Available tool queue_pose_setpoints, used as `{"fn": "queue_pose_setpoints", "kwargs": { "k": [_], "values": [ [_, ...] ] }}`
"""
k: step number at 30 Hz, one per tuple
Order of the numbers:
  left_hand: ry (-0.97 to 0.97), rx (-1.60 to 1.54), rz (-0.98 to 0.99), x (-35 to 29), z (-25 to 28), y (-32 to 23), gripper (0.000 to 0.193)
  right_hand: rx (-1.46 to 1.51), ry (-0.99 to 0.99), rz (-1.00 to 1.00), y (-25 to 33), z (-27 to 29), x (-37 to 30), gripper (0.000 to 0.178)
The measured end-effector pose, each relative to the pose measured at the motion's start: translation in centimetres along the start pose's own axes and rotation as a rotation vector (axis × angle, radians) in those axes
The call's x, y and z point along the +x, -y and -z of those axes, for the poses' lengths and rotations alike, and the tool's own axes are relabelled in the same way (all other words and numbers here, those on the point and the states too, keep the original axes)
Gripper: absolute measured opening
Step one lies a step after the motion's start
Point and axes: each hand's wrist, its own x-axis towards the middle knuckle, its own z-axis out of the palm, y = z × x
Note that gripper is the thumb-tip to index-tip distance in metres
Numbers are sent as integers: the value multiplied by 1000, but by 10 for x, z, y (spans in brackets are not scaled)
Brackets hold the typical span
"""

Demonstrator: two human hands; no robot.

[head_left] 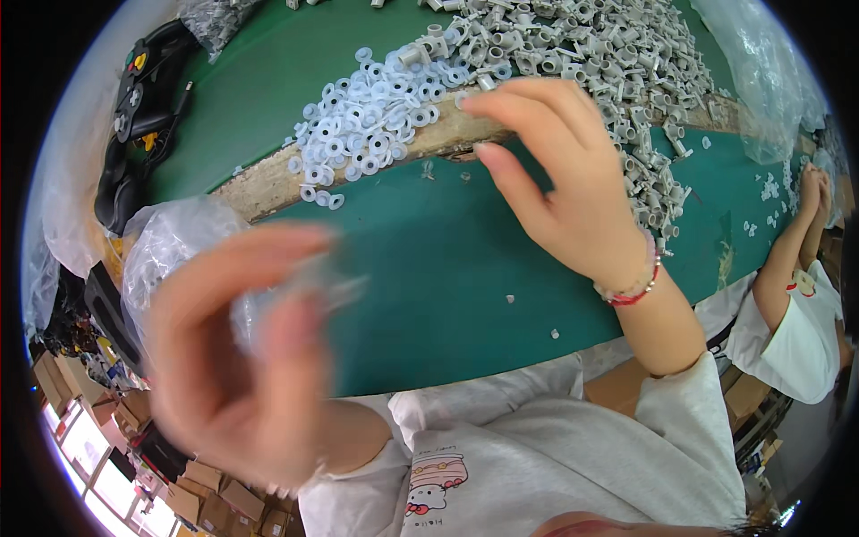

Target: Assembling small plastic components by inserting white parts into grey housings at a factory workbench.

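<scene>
My left hand (242,358) is smeared by motion at the left, over the table's near edge. Its thumb and fingers curl around a small pale grey-white piece (344,288), too blurred to name. My right hand (559,179) reaches over a worn wooden strip (268,179), thumb and index fingertips apart. By its index fingertip is a small translucent washer (461,100); whether they touch I cannot tell. A heap of translucent bluish washers (362,121) lies left of that hand. Beyond and to the right spreads a large pile of grey plastic tube fittings (617,63).
The green tabletop (420,259) carries a few loose white bits. At the left are a clear plastic bag (170,237) and a black game controller (143,89) with a cable. Another plastic bag (761,80) lies far right, near another person's arms (792,233). Cardboard boxes (215,501) stand lower left.
</scene>
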Motion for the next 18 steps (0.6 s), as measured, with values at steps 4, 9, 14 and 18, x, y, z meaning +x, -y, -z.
{"fn": "queue_pose_setpoints", "kwargs": {
  "k": [4,9,14,18],
  "values": [
    [-466,475,86,-17,70,11,19,-237,43,-41,-6,-14,-2,34],
    [-806,624,172,-12,75,20,21,-290,24,-28,-8,-19,1,28],
    [-555,561,-48,1,35,11,20,-277,-29,-3,-9,-16,4,19],
    [-133,492,-252,24,-29,4,10,-102,-162,-61,-16,-9,3,15]
  ]
}}
